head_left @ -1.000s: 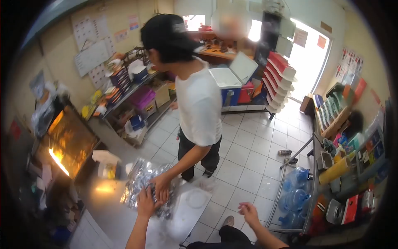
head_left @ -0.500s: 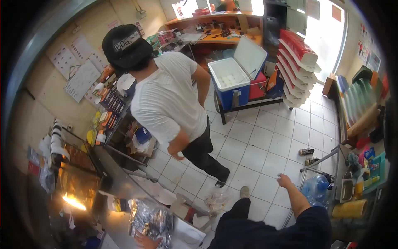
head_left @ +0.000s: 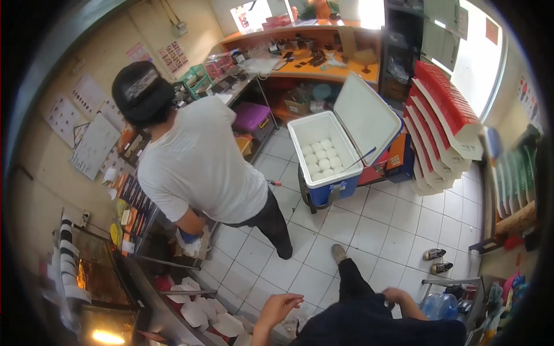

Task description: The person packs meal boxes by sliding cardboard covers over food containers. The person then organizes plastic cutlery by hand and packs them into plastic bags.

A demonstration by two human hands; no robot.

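Note:
My left hand (head_left: 281, 307) is in the air in front of my dark shirt, fingers loosely bent, with nothing visible in it. Below it to the left are white folded boxes (head_left: 199, 311) on a low shelf. My right hand (head_left: 397, 296) hangs by my other side, close to my dark clothing; its fingers are partly hidden. Ahead stands a blue cooler box (head_left: 333, 189) with its white lid (head_left: 369, 115) raised. Rows of round white balls (head_left: 320, 157) lie inside it.
A person in a white T-shirt (head_left: 196, 155) and black cap stands ahead on the left, one hand low by a shelf. Red-and-white stacked cartons (head_left: 441, 121) rise right of the cooler. Shoes (head_left: 437, 260) and water bottles (head_left: 441, 305) are at right; a lit glass cabinet (head_left: 107, 328) is lower left.
My left hand has left the shiny silver packs on the counter and come in front of me. My right hand has drawn back to my body. The cooler appears nearer; the other person reaches low.

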